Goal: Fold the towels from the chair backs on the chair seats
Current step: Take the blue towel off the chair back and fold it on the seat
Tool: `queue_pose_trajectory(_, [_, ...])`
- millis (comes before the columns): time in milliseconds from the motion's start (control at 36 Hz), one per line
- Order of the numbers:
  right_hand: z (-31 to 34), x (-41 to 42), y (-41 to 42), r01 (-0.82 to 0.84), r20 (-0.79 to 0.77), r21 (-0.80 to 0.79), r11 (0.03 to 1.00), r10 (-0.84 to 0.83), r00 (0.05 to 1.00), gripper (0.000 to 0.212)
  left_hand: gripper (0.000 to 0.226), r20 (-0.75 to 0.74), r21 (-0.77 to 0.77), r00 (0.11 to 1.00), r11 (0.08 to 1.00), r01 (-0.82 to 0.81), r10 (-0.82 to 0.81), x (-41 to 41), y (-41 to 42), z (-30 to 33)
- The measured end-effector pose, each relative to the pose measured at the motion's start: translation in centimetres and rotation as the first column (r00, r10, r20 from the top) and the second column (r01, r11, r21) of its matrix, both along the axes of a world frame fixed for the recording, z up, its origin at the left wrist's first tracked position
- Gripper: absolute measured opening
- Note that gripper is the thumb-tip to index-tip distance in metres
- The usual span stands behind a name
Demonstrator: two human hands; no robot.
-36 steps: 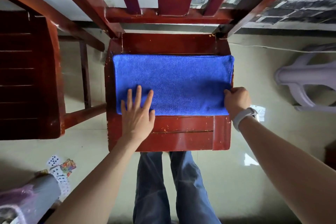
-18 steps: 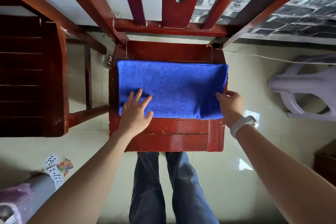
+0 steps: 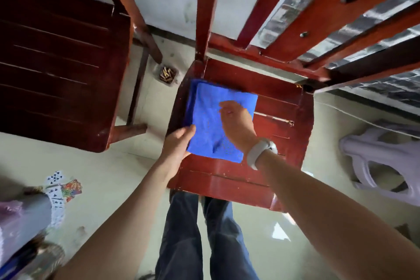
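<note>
Towel [image 3: 211, 118], blue and folded to a small rectangle, lies on the left half of the seat [image 3: 279, 125], its left edge near the seat's left rim. Left hand [image 3: 179, 143] grips the towel's near-left corner, thumb on top and fingers hidden under the cloth. Right hand [image 3: 236, 120] rests on the towel's right part, palm down; motion blur hides whether its fingers curl or lie flat. Both hands sit close together over the towel, the right wrist wearing a white band [image 3: 261, 152].
</note>
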State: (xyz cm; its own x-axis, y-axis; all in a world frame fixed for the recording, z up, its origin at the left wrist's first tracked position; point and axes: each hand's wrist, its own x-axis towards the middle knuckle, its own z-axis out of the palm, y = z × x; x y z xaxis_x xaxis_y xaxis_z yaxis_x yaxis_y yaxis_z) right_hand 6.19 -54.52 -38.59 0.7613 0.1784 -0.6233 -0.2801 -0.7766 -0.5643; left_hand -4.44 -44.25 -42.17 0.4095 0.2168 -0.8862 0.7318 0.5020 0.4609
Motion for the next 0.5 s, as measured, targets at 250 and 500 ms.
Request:
queue_pose_trajectory(250, [-3.5, 5.2, 1.4, -0.537, 0.186, -0.332, 0.775, 0.612, 0.769, 0.039, 0.035, -0.003, 0.619, 0.916, 0.719, 0.316, -0.4, -0.5, -0.5, -1.7])
queue_pose_trajectory(500, [-4.3, 6.0, 4.0, -0.607, 0.097, -0.324, 0.726, 0.664, 0.742, 0.04, 0.037, 0.115, 0.72, 0.865, 0.641, 0.266, -0.488, -1.5, -0.7, -0.9])
